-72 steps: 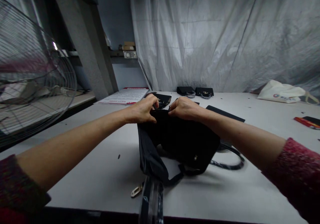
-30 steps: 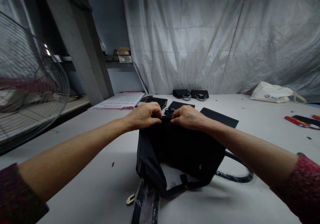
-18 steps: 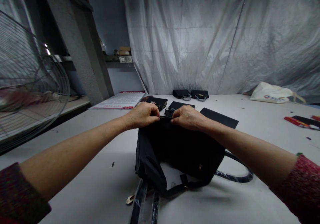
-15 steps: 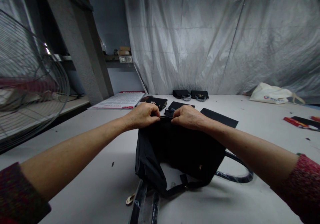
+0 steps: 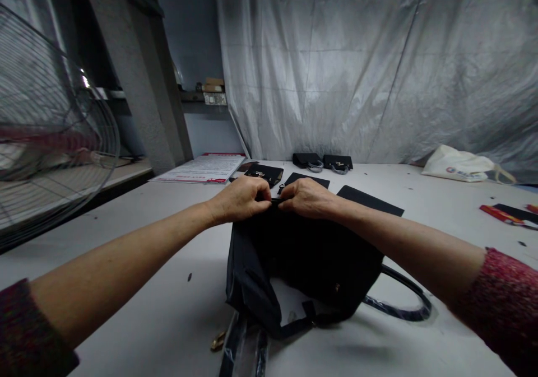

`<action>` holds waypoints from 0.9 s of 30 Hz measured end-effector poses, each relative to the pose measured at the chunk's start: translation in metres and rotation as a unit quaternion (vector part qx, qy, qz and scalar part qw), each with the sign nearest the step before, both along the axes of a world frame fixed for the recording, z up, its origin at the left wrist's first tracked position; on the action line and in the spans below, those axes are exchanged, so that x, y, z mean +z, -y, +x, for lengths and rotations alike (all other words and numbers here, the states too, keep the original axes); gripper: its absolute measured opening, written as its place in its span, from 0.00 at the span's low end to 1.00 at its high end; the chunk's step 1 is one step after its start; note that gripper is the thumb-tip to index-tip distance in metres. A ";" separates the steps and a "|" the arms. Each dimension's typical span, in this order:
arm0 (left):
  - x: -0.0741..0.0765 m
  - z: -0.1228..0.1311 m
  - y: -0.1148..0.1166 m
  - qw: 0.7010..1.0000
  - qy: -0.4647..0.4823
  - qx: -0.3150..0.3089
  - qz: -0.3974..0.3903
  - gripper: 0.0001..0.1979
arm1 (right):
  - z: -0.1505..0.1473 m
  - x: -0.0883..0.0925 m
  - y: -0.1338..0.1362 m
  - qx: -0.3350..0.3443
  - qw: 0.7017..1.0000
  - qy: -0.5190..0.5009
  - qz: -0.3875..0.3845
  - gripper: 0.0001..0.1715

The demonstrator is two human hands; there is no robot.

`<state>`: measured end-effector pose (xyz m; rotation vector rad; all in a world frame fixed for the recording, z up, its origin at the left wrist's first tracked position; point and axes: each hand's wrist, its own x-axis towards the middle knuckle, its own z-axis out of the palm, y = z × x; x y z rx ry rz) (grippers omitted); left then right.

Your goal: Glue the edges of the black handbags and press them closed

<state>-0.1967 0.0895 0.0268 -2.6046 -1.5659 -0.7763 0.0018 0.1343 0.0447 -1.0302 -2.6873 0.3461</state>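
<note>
A black fabric handbag (image 5: 302, 259) lies on the white table (image 5: 134, 287) straight in front of me. My left hand (image 5: 239, 199) and my right hand (image 5: 306, 198) both pinch the bag's far top edge, knuckles nearly touching. What the fingertips hold there is hidden. A plastic-wrapped black handle (image 5: 399, 304) loops out at the bag's right. A black strap (image 5: 246, 346) runs off its near end toward me, beside a small metal clasp (image 5: 217, 341).
Flat black pieces (image 5: 370, 199) and small black bags (image 5: 323, 162) lie beyond my hands. A printed sheet (image 5: 202, 168) lies at far left, a white cloth bag (image 5: 460, 164) at far right, a red item (image 5: 500, 213) near the right edge. A fan cage (image 5: 46, 136) stands at left.
My right hand has slid left along the bag's top edge, closing the gap to my left hand. The view has shifted slightly.
</note>
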 end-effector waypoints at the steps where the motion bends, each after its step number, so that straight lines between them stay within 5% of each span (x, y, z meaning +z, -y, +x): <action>1: 0.000 0.001 0.000 1.000 -0.001 -0.002 0.001 0.03 | -0.001 0.000 0.000 0.002 1.000 -0.003 0.008 0.10; 5: 0.000 0.000 -0.001 1.000 0.001 0.005 -0.008 0.02 | -0.008 0.003 0.000 -0.009 0.999 0.020 0.037 0.08; 10: -0.009 -0.014 -0.002 0.974 0.196 0.006 -0.110 0.23 | -0.011 0.011 -0.004 -0.002 0.997 0.079 0.005 0.08; 14: -0.015 -0.024 -0.002 0.937 0.278 0.017 -0.210 0.15 | -0.005 0.011 -0.011 -0.015 0.997 0.068 -0.040 0.09; 27: -0.008 -0.018 -0.004 0.964 0.200 0.075 -0.158 0.10 | -0.006 0.005 -0.014 0.037 0.999 0.025 -0.008 0.11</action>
